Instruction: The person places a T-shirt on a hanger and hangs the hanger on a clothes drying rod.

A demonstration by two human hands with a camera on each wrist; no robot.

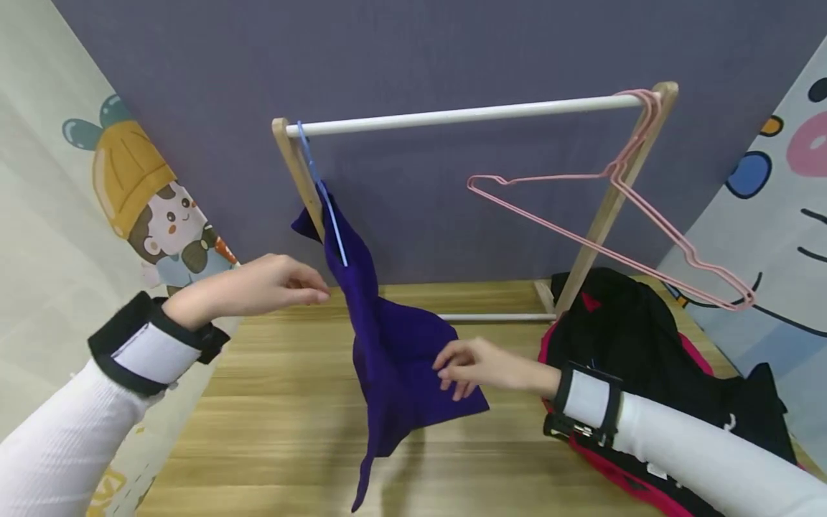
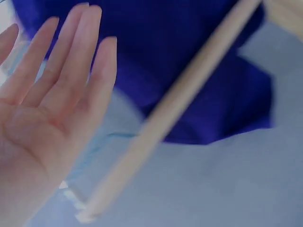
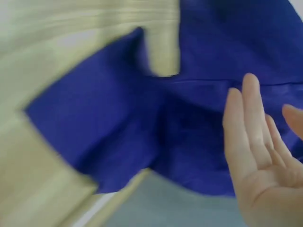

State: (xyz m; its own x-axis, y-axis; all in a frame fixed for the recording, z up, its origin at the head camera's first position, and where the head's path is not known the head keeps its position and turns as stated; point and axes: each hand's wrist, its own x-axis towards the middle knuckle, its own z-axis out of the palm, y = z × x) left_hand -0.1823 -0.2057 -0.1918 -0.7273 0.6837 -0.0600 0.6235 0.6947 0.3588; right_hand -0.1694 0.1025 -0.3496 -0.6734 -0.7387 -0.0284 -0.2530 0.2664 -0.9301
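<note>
A dark purple-blue garment (image 1: pixel 381 337) hangs from a light blue hanger (image 1: pixel 332 222) at the left end of the rack's rail, its lower part spreading over the wooden tabletop. My left hand (image 1: pixel 278 281) hovers left of the garment's upper part. In the left wrist view its fingers (image 2: pixel 66 75) are straight and hold nothing, with the wooden post (image 2: pixel 175 104) in front of the cloth. My right hand (image 1: pixel 478 365) is at the garment's lower right side, overlapping the cloth in the head view. The right wrist view shows that palm (image 3: pixel 270 184) bare, with extended fingers.
The white rail (image 1: pixel 478 115) runs between two wooden posts. Pink hangers (image 1: pixel 618 170) hang at its right end. A black and red garment (image 1: pixel 620 330) lies heaped on the table (image 1: pixel 271 431) at the right, partly under my right forearm. A grey wall (image 1: pixel 413 50) stands behind.
</note>
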